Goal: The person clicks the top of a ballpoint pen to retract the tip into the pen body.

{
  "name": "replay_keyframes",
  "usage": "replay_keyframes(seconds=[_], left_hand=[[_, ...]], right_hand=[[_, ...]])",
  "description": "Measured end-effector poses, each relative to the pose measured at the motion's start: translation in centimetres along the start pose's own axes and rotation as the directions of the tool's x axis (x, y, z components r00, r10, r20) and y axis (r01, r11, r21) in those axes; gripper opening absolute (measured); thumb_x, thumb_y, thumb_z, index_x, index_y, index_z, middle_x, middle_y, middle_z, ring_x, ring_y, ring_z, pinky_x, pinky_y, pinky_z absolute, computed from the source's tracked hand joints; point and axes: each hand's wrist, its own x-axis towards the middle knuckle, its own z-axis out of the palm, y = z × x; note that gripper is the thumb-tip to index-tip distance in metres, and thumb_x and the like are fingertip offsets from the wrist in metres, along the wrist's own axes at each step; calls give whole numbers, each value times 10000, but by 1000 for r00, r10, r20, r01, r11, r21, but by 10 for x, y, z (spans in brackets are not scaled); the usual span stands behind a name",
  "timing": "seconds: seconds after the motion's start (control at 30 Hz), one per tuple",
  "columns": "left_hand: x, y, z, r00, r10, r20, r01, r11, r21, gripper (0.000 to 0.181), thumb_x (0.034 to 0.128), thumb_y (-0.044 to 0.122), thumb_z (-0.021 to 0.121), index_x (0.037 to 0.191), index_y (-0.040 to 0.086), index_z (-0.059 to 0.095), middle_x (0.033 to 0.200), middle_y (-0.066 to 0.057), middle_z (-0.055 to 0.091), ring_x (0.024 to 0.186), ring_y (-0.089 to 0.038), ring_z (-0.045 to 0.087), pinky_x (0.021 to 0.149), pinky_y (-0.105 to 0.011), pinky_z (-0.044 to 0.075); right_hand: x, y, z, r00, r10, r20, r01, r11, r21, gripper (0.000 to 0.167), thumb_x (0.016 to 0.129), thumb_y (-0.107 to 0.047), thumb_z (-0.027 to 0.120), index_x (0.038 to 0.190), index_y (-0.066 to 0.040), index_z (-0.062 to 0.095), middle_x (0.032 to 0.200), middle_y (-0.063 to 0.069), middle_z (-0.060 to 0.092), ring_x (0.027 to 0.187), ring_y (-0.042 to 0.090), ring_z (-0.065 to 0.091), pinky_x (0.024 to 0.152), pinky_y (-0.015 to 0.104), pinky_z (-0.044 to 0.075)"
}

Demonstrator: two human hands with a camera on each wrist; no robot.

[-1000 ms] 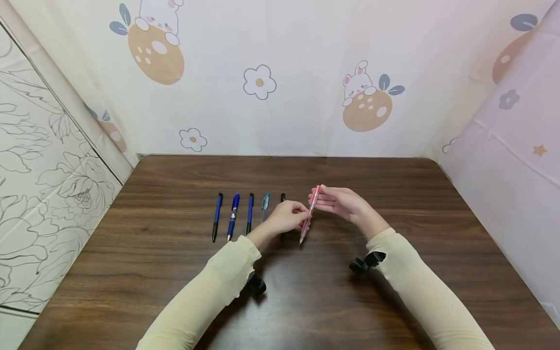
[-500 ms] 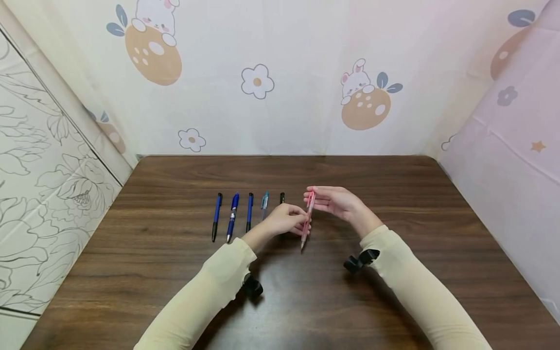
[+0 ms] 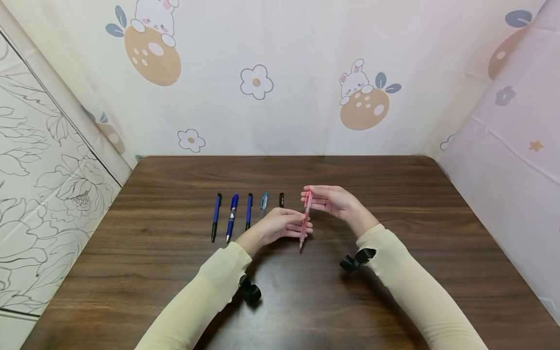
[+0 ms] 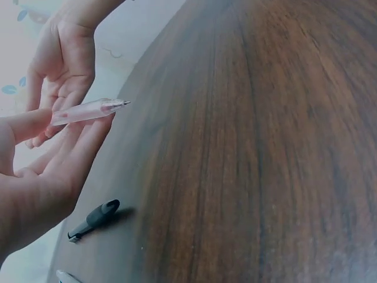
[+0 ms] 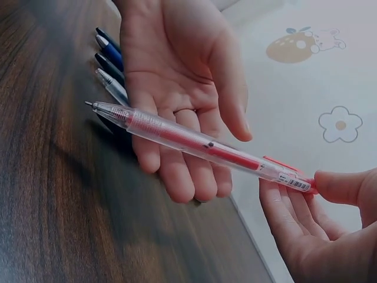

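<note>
A clear pink-red pen (image 3: 305, 221) is held above the table, writing end toward the near edge, its metal tip out. My right hand (image 3: 334, 201) pinches its red top end between thumb and fingers; in the right wrist view the thumb (image 5: 341, 187) sits at the button. My left hand (image 3: 280, 224) lies by the pen's lower half, palm up with fingers fairly straight under the barrel. The left thumb (image 5: 231, 88) is close to the barrel; whether it touches is unclear. A black pen (image 3: 282, 200) lies beyond the left hand, partly hidden by it.
On the dark wood table (image 3: 376, 301), a blue-and-black pen (image 3: 217, 217), a patterned blue pen (image 3: 232, 217), another blue-and-black pen (image 3: 249, 211) and a clear teal pen (image 3: 264, 201) lie in a row to the left. A printed curtain (image 3: 302, 121) stands behind.
Both hands and the pink-red pen have shifted slightly left, and the pen stands more upright in the head view. My left fingers have straightened from a more curled hold.
</note>
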Motion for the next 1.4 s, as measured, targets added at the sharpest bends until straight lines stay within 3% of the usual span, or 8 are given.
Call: replay_keyframes(seconds=[0.17,0.37,0.5,1.07,1.4], left_hand=[[0,-1,-2,1000,0,20,1,998,-66,357,985,125,533,1263,-99,552,1214,-243,647,1063,-245,690,963,-393,547],[-2,-2,-5,998,-7,67,13,996,-89,338,974,59,527,1274,-98,544,1244,-239,632,1039,-200,694,998,-395,526],[-3,-3,-7,996,1,92,7,996,-90,353,972,40,521,1296,-103,523,1253,-233,629,1049,-192,689,1009,-390,520],[-4,-4,-8,995,19,98,-11,997,-82,370,969,13,514,1320,-103,499,1259,-242,622,985,-142,698,991,-372,531],[-4,-7,-11,995,28,94,-20,995,-93,383,966,-14,500,1334,-116,474,1293,-275,582,969,-136,698,1000,-377,522]], right_hand=[[2,-1,3,1000,-1,8,1,1000,-16,235,1020,-148,455,1203,-19,528,926,-22,733,898,90,705,814,214,587],[5,-1,7,999,20,25,-19,998,-53,458,1028,-145,429,1410,92,341,928,-40,721,900,75,698,807,204,582],[6,-2,8,999,23,23,-22,999,-50,523,1030,-151,424,1454,108,262,939,-28,720,895,80,699,810,204,583],[8,-4,12,999,22,46,-20,999,-47,540,1025,-193,445,1446,106,284,980,0,714,913,89,696,831,211,581],[13,-2,12,984,85,154,-104,988,117,636,1047,-404,274,1490,49,214,1048,22,718,985,126,690,870,238,572]])
